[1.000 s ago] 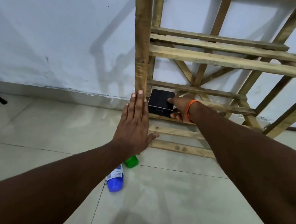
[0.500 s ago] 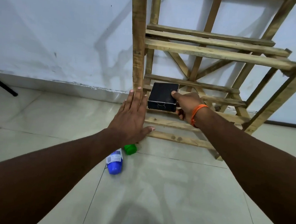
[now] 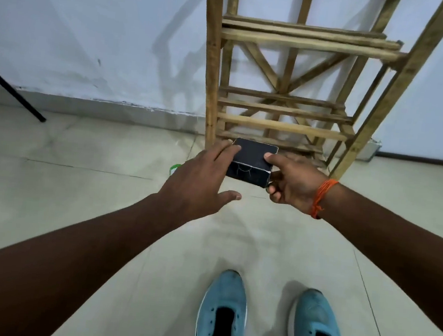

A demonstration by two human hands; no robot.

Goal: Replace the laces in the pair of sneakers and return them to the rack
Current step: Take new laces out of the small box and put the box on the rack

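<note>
my right hand pinched the black box, thumb on top, low before the rack; my left hand, fingers spread, touched its left edge, probably to steady it. the laceless blue sneakers sat at the near edge of the floor

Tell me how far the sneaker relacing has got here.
Done: both blue sneakers sit on the floor, eyelets apparently bare. In hand: right hand grips a small black box, left hand touches its top. Left: lacing both, then returning them to the wooden rack.
</note>
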